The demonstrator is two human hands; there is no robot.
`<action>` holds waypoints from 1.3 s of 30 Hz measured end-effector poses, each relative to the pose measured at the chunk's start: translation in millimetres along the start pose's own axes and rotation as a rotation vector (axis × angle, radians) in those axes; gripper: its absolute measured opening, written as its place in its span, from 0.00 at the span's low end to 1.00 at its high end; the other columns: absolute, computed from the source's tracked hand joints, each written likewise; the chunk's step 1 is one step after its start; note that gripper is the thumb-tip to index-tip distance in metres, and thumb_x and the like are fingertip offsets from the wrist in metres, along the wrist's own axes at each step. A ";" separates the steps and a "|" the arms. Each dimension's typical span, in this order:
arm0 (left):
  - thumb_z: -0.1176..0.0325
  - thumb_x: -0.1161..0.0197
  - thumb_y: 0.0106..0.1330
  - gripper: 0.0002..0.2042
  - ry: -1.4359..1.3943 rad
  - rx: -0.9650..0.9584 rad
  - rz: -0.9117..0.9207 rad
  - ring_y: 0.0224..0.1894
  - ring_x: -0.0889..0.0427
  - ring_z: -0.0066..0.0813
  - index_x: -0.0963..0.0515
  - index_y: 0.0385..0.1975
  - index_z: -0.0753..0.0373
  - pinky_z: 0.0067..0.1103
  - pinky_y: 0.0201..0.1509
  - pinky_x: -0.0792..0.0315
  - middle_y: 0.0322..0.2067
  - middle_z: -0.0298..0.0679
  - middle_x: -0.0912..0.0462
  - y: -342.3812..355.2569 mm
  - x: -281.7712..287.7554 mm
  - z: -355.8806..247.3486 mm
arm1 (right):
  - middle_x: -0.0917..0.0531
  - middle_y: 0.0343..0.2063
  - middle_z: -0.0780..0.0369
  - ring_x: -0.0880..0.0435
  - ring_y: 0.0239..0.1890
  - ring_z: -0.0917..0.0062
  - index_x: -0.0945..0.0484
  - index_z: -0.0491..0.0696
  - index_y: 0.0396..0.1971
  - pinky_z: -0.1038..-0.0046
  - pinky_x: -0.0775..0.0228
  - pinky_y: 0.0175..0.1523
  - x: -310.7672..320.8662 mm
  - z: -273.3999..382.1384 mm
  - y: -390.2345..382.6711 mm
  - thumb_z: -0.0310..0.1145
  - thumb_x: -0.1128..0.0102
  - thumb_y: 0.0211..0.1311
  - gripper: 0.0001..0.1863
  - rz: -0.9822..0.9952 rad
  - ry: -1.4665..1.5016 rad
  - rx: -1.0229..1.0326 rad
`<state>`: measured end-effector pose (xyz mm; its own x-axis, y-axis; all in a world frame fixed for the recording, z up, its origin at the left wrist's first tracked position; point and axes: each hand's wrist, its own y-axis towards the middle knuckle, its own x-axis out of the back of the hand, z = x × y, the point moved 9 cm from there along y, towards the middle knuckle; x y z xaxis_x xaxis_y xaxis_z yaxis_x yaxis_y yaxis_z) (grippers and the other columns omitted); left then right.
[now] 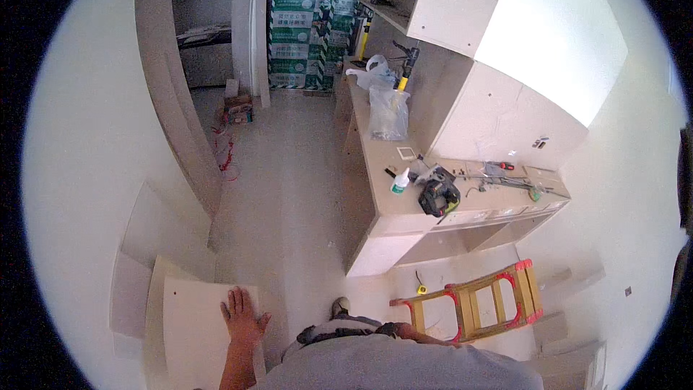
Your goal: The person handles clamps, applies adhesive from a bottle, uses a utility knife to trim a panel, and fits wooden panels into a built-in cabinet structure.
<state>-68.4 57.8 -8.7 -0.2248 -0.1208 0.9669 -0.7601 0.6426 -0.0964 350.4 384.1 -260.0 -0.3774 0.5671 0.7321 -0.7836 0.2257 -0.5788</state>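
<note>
My left hand (244,318) lies flat with its fingers spread on the upper part of a pale board (195,332), which stands at the lower left by the wall. It touches the board's face near its right edge and grips nothing. A small dark hole shows near the board's top left corner. My right forearm (426,335) crosses in front of my waist, and the right hand (390,328) ends against dark clothing there. Its fingers are too dark and small to make out. Below my waist one shoe (341,306) shows on the floor.
A yellow stepladder (469,310) with red fittings and a yellow tape measure (421,289) are to the right. The desk (397,209) carries a cordless power tool (439,193), a white bottle (400,182), a plastic bag (388,117) and a screwdriver (507,166). A cardboard box (238,110) stands far left.
</note>
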 end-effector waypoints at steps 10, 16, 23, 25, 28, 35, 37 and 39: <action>0.40 0.42 0.66 0.36 -0.248 0.194 0.220 0.66 0.29 0.52 0.28 0.64 0.64 0.49 0.72 0.44 0.62 0.54 0.25 150.0 -16.1 22.8 | 0.19 0.56 0.54 0.20 0.57 0.58 0.22 0.47 0.57 0.59 0.27 0.60 228.8 47.7 192.2 0.46 0.52 0.74 0.23 -0.169 0.402 0.122; 0.43 0.42 0.68 0.32 -0.157 0.272 0.340 0.59 0.23 0.55 0.27 0.62 0.63 0.42 0.64 0.30 0.57 0.54 0.21 204.7 -27.2 25.3 | 0.14 0.44 0.55 0.13 0.45 0.60 0.23 0.52 0.58 0.62 0.23 0.53 459.1 120.0 288.7 0.47 0.43 0.71 0.22 -0.552 0.412 0.360; 0.45 0.40 0.68 0.30 -0.290 0.427 0.445 0.57 0.20 0.54 0.26 0.61 0.63 0.40 0.60 0.27 0.54 0.53 0.19 252.1 -82.0 56.6 | 0.17 0.38 0.56 0.17 0.37 0.68 0.22 0.48 0.51 0.67 0.23 0.43 701.5 69.3 358.2 0.40 0.36 0.66 0.18 -1.068 0.649 0.160; 0.46 0.40 0.68 0.30 -0.231 0.408 0.466 0.56 0.20 0.54 0.25 0.60 0.63 0.40 0.60 0.26 0.53 0.53 0.18 278.6 -108.0 77.4 | 0.16 0.40 0.60 0.17 0.39 0.73 0.22 0.49 0.52 0.71 0.24 0.46 771.3 39.3 357.9 0.34 0.36 0.65 0.17 -1.285 0.707 0.161; 0.47 0.39 0.67 0.29 -0.244 0.399 0.492 0.55 0.19 0.53 0.25 0.60 0.63 0.40 0.59 0.26 0.52 0.53 0.18 341.8 -137.4 118.6 | 0.16 0.42 0.62 0.19 0.40 0.76 0.21 0.49 0.53 0.73 0.25 0.47 866.8 -8.3 337.5 0.27 0.39 0.66 0.16 -1.669 0.723 0.218; 0.49 0.37 0.67 0.27 -0.159 0.136 0.476 0.53 0.17 0.52 0.24 0.58 0.64 0.39 0.56 0.24 0.50 0.52 0.16 574.8 -127.8 219.6 | 0.24 0.57 0.56 0.23 0.57 0.68 0.35 0.45 0.67 0.65 0.28 0.59 991.3 -76.3 281.7 0.28 0.32 0.60 0.34 -2.178 0.149 -0.206; 0.49 0.37 0.67 0.27 -0.113 -0.014 0.420 0.52 0.17 0.51 0.23 0.58 0.64 0.39 0.56 0.23 0.49 0.51 0.16 650.3 -105.3 237.8 | 0.25 0.59 0.55 0.24 0.60 0.66 0.38 0.44 0.69 0.65 0.27 0.60 1017.7 -89.8 280.2 0.27 0.31 0.59 0.38 -2.206 0.025 -0.306; 0.50 0.36 0.67 0.26 -0.055 -0.124 0.376 0.52 0.16 0.51 0.23 0.57 0.64 0.38 0.55 0.23 0.49 0.51 0.15 726.6 -85.3 245.4 | 0.24 0.58 0.55 0.23 0.60 0.66 0.39 0.43 0.69 0.65 0.26 0.58 1036.5 -110.5 284.5 0.26 0.31 0.59 0.39 -2.180 0.049 -0.376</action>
<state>-751.1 349.4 -219.2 -0.5082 0.1023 0.8552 -0.5397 0.7359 -0.4088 -209.2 1123.7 294.4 0.7084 -0.6907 0.1452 0.2574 0.4443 0.8581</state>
